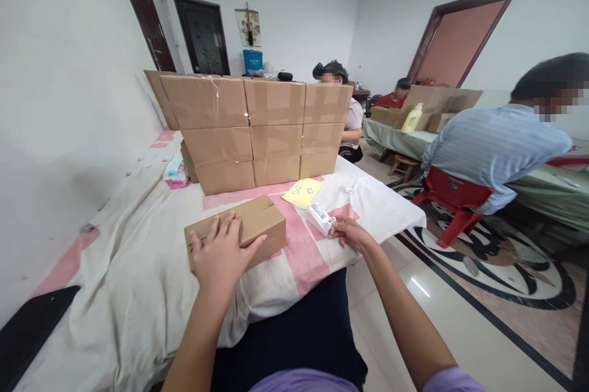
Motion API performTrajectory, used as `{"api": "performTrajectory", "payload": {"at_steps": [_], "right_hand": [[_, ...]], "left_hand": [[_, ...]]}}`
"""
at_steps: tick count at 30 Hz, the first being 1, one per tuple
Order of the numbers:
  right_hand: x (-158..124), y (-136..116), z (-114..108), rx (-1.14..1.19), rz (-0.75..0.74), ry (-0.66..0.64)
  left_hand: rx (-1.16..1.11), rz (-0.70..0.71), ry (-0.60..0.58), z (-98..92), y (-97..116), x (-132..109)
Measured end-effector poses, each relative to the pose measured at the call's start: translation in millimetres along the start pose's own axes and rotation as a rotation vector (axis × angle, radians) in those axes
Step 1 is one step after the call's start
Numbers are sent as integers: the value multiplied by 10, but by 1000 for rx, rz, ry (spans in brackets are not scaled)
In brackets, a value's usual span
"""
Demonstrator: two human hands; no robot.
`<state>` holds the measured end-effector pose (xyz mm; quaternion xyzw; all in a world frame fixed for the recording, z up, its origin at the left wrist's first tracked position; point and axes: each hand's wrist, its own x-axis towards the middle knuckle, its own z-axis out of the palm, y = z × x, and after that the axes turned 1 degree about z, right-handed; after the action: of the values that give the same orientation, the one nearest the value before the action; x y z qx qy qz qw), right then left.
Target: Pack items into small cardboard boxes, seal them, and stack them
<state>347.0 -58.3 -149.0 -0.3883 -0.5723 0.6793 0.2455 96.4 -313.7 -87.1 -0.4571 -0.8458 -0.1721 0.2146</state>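
Observation:
A closed brown cardboard box (260, 220) lies on the cloth-covered table in front of me. My left hand (223, 248) rests flat on its top and left part, fingers spread and thumb along the near edge. To the right of the box stands a white tape dispenser (321, 219) with a roll of clear tape on it. My right hand (350, 232) is at the dispenser's near end, thumb and fingers pinched together at the tape's end. Any strip between the fingertips is too small to make out. Behind the dispenser lies a yellow sheet (302, 192) with several small labels.
Stacked cardboard boxes (276, 128) form a wall across the table's back. A tissue pack (176, 172) lies left of them, a dark flat object (37, 330) at the near left. Beyond, one person (354, 116) sits behind the stack, another (492, 140) on a red chair (455, 196).

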Motion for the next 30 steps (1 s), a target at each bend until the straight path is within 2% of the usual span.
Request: {"api": "performTrajectory", "payload": {"at_steps": [6,9,12,14,18,22,26,28,30], "right_hand": [[-58,27,99,-27,-42,126],[-193,28,181,-23,-82,184],[-381,-54,356,-23,-111,202],[-503,-198,545,-14,-153,149],[-660,-694,1016,-39,-285,-96],[-615,-1180,1411,-216,-275,-199],[-429,-1407,1600,-393,-216,-232],[-334,-1457,1640,-450,-178,-264],[-259,-1491,1673,-490,-136,-293]], "left_hand": [[-34,-15,-61,-116,25,11],[-5,-8,-84,-159,28,11],[24,-12,-96,-170,97,4],[40,-35,-109,-179,194,0],[65,-45,-196,-297,348,8],[8,101,-298,-527,175,48],[-64,198,-314,-630,-79,74],[-73,188,-305,-609,-83,66],[-63,162,-291,-566,1,50]]}}
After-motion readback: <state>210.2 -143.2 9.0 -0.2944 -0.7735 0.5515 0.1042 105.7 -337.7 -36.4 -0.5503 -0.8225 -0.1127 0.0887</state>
